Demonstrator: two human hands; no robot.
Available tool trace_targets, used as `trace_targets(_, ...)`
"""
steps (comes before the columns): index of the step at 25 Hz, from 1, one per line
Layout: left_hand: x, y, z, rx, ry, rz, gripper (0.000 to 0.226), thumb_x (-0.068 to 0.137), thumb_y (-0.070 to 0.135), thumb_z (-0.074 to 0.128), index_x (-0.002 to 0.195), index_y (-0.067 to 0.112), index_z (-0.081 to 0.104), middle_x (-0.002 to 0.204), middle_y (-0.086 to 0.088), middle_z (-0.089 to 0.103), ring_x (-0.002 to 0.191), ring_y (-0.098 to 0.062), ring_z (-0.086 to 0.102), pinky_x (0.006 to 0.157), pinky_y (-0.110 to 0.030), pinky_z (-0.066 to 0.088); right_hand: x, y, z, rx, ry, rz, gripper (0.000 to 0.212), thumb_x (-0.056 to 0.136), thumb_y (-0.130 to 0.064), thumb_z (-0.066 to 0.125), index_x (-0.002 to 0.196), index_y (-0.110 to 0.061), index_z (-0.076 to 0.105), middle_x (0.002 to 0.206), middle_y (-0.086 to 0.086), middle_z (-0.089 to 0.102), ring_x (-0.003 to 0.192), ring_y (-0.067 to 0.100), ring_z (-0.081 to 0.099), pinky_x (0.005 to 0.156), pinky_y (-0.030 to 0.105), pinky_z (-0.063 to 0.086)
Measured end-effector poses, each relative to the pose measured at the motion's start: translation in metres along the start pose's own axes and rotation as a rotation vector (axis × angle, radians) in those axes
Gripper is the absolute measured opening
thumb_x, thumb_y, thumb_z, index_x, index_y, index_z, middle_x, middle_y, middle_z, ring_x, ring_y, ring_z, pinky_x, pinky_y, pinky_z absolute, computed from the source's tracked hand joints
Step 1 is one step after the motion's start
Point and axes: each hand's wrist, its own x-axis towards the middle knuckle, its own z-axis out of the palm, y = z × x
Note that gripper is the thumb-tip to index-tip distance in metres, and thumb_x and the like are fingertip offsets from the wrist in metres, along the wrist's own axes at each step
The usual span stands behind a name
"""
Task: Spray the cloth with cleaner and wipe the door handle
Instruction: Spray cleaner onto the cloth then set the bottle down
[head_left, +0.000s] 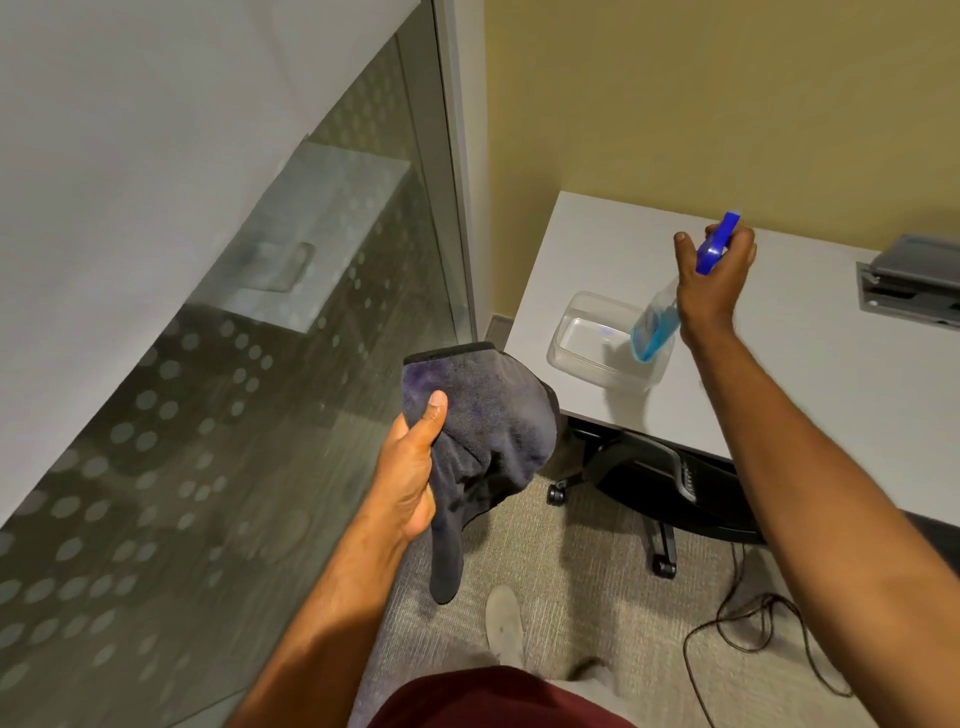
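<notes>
My left hand (410, 467) grips a dark grey-purple cloth (488, 415), thumb pressed on its upper face; one end of the cloth hangs down past my wrist. My right hand (714, 280) is closed around the neck of a clear spray bottle (657, 325) with blue liquid and a blue trigger head (717, 244). The bottle is tilted and held above the white desk, right over a clear plastic tub. Cloth and bottle are apart, roughly a forearm's length. No door handle is in view.
A white desk (779, 374) stands against the yellow wall, with a clear plastic tub (592, 343) near its left corner and a grey power box (914, 280) at the right edge. A black wheeled chair (660, 483) sits under it. Frosted-dot glass panel (234, 415) on my left. A cable (753, 618) lies on the carpet.
</notes>
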Motion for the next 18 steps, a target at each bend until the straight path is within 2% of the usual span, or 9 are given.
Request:
trace_targets(3,0.001,-0.003,-0.002,0.018,0.023,-0.015,0.037,0.091,0.029,0.067,0.123,0.010,0.067,0.120,-0.013,0.077,0.115,-0.025,0.074,0.093,-0.038,0.062,0.006,0.038,0.010,-0.052,-0.034,0.077,0.046,0.098,-0.026,0.072,0.126,0.000,0.047,0.127,0.008,0.046,0.103,0.012,0.051,0.093,0.027,0.051)
trace_targets(7,0.003,-0.003,-0.008,0.032,0.033,-0.039,0.031,0.098,0.027,0.062,0.124,0.010,0.067,0.123,-0.014,0.076,0.118,-0.026,0.073,0.100,-0.043,0.058,0.009,0.066,0.014,-0.105,-0.080,0.125,0.050,0.100,-0.020,0.070,0.136,0.001,0.043,0.128,0.003,0.041,0.096,0.002,0.053,0.086,0.010,0.049)
trace_targets(8,0.004,-0.002,-0.009,0.032,0.035,-0.039,0.030,0.099,0.026,0.061,0.124,0.011,0.067,0.122,-0.013,0.077,0.118,-0.026,0.073,0.100,-0.043,0.058,0.009,0.071,0.014,-0.117,-0.091,0.127,0.050,0.100,-0.019,0.070,0.136,0.002,0.042,0.128,0.003,0.041,0.096,0.003,0.053,0.085,0.009,0.048)
trace_targets(12,0.011,0.000,-0.010,0.021,0.027,-0.047,0.036,0.094,0.028,0.062,0.125,0.011,0.066,0.124,-0.013,0.076,0.118,-0.025,0.073,0.100,-0.043,0.060,0.009,0.086,0.012,-0.161,-0.128,0.166,0.053,0.100,-0.017,0.070,0.140,0.001,0.040,0.129,0.008,0.041,0.109,0.015,0.050,0.096,0.027,0.050)
trace_targets(15,0.013,0.002,-0.011,0.014,0.024,-0.059,0.037,0.094,0.030,0.063,0.126,0.012,0.066,0.124,-0.012,0.076,0.118,-0.025,0.073,0.097,-0.042,0.061,0.009,0.088,0.010,-0.157,-0.118,0.210,0.063,0.098,-0.018,0.072,0.150,-0.006,0.037,0.144,0.014,0.044,0.118,0.017,0.051,0.098,0.024,0.050)
trace_targets(18,0.014,0.004,-0.011,-0.010,0.019,-0.057,0.037,0.094,0.030,0.063,0.127,0.011,0.065,0.123,-0.012,0.077,0.115,-0.024,0.074,0.086,-0.036,0.065,0.009,0.087,0.005,-0.122,-0.109,0.282,0.078,0.095,-0.018,0.076,0.158,-0.011,0.031,0.155,0.011,0.041,0.136,0.024,0.049,0.102,0.025,0.049)
